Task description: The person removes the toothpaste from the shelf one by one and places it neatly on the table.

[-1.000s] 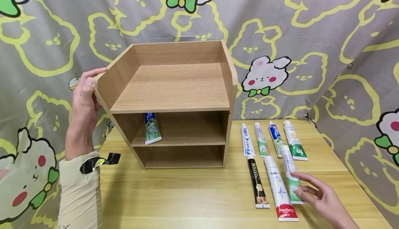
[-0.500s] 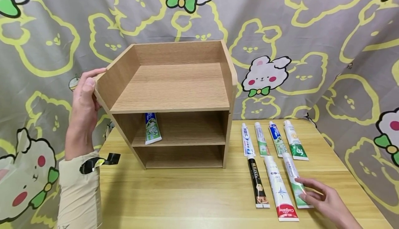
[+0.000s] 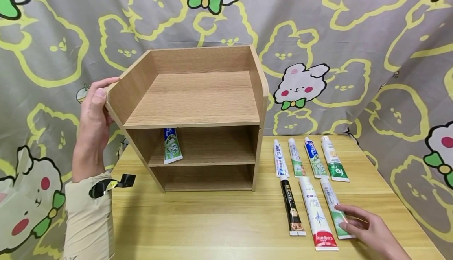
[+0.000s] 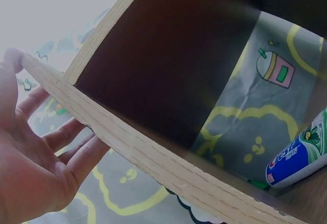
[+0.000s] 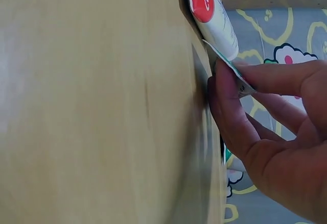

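At the left of a wooden desktop shelf (image 3: 198, 96), my left hand (image 3: 94, 120) grips the upper edge of its side panel; the left wrist view shows the thumb on one face and fingers on the other. My right hand (image 3: 369, 230) pinches the lower part of a white-and-green toothpaste tube (image 3: 332, 197) lying at the front right of the table. Beside it is a white Colgate toothpaste tube (image 3: 317, 214) with a red end, then a black toothpaste tube (image 3: 292, 209). A blue-and-green toothpaste tube (image 3: 172, 146) lies on the shelf's middle level, at its left.
Behind the front tubes lies a row of several more: a white-and-blue tube (image 3: 280, 159), a small green-ended tube (image 3: 296, 159), a blue-and-green tube (image 3: 315, 159) and a white tube with a green end (image 3: 334, 161). A patterned curtain (image 3: 304, 12) hangs behind the table (image 3: 212, 224).
My right hand has drawn the white-and-green tube toward me and slightly right, away from the back row. My left hand has stayed on the shelf's side.
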Demonstrator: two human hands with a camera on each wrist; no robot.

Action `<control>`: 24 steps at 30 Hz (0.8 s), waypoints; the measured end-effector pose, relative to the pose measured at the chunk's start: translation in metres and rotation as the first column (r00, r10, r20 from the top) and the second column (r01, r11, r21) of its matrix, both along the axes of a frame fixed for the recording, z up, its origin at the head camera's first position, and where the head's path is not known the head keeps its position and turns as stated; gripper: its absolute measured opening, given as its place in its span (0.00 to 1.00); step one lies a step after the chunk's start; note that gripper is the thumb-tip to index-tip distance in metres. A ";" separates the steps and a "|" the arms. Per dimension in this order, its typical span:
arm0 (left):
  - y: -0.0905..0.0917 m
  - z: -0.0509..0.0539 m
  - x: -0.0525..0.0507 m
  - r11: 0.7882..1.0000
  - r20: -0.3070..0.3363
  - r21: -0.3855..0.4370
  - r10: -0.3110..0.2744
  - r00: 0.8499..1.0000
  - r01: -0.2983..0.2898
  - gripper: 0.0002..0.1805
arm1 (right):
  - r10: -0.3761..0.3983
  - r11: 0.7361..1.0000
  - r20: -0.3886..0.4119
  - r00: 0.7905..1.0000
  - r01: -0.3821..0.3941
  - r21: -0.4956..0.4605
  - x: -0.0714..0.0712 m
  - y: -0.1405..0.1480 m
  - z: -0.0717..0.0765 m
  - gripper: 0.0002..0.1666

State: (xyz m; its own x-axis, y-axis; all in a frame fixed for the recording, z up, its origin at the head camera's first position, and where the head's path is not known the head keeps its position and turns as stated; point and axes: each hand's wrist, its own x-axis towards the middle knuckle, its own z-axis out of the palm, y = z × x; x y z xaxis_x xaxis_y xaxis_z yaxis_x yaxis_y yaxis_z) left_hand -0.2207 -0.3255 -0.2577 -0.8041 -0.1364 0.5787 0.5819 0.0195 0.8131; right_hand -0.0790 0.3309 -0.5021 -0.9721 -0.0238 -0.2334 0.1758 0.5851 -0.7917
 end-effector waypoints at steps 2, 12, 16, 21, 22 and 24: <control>0.000 0.000 0.000 1.000 -0.003 -0.002 -0.005 1.000 0.005 0.24 | 0.009 0.999 -0.031 0.999 -0.007 0.044 0.001 -0.001 0.000 0.33; -0.001 0.000 0.001 1.000 0.002 -0.004 -0.006 1.000 0.006 0.24 | 0.001 0.985 -0.080 0.997 0.013 0.174 0.001 -0.007 0.001 0.30; -0.002 -0.001 0.002 1.000 0.008 0.003 -0.004 1.000 0.004 0.24 | 0.012 0.975 -0.130 0.991 0.017 0.221 0.002 -0.007 -0.001 0.27; -0.001 0.000 0.002 1.000 0.008 0.004 -0.016 1.000 0.016 0.24 | 0.006 0.964 -0.137 0.991 0.031 0.264 0.002 -0.008 -0.002 0.26; -0.001 0.000 0.002 1.000 0.008 0.001 -0.018 1.000 0.018 0.24 | 0.006 0.963 -0.135 0.991 0.031 0.268 0.002 -0.008 -0.002 0.27; -0.001 0.000 0.002 1.000 0.008 -0.005 -0.016 1.000 0.016 0.24 | 0.005 0.963 -0.126 0.992 0.029 0.269 0.002 -0.008 -0.001 0.27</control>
State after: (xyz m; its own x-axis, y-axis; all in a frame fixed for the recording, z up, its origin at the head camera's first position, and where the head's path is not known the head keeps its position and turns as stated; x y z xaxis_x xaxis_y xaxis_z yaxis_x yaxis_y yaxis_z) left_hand -0.2191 -0.3262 -0.2582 -0.8106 -0.1202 0.5732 0.5759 0.0144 0.8174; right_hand -0.0771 0.3232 -0.5035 -0.9936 0.0354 -0.1069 0.0945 0.7783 -0.6207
